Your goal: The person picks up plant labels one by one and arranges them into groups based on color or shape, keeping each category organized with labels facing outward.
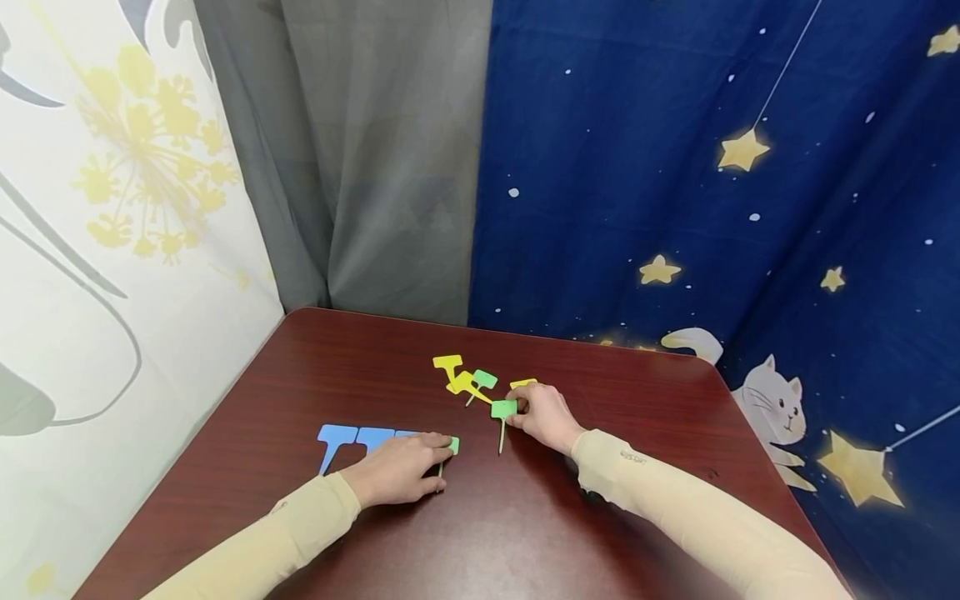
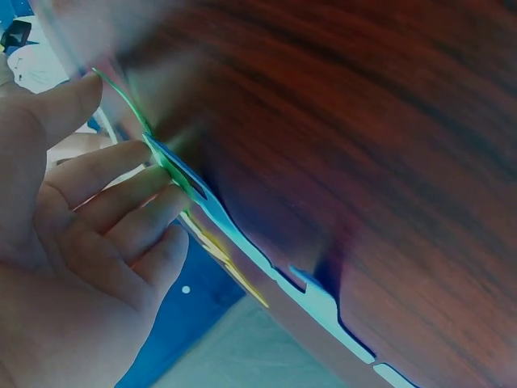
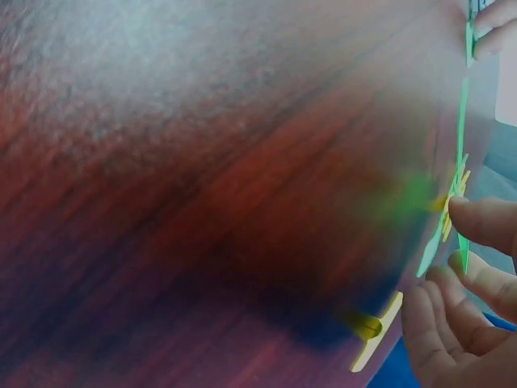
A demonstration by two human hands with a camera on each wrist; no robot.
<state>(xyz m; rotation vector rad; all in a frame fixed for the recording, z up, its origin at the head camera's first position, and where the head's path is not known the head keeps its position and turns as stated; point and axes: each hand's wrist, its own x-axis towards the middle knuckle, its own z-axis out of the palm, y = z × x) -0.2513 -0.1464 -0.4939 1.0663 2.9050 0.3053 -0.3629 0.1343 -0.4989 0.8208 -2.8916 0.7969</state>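
Note:
My right hand (image 1: 549,417) pinches a green T-shaped plant label (image 1: 503,408) by the edge of its head, between thumb and fingers. Its thin stem (image 3: 462,121) points toward the near side of the table. My left hand (image 1: 405,468) rests with extended fingers on another green plant label (image 1: 454,445), whose head is partly covered. That one lies at the right end of a row of blue plant labels (image 1: 337,433), set side by side with stems toward me. The hand hides part of the row.
Behind the hands lies a loose group of yellow plant labels (image 1: 447,362) and a green plant label (image 1: 485,379). One more yellow label (image 1: 522,382) sits just beyond the right hand. The dark red wooden table (image 1: 360,358) ends at curtains.

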